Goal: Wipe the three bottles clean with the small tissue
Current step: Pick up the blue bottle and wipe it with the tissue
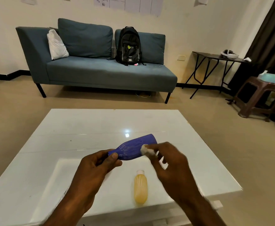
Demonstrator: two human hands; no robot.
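Probably a home living room: sofa (91, 62), low table (100, 128).

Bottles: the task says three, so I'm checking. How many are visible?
2. The blue bottle is held in the left hand above the table; the yellow bottle lies on the table, nearer the person. A third may be hidden.

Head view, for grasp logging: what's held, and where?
Left hand grips the blue ribbed plastic bottle by its narrow end; right hand pinches the small white tissue.
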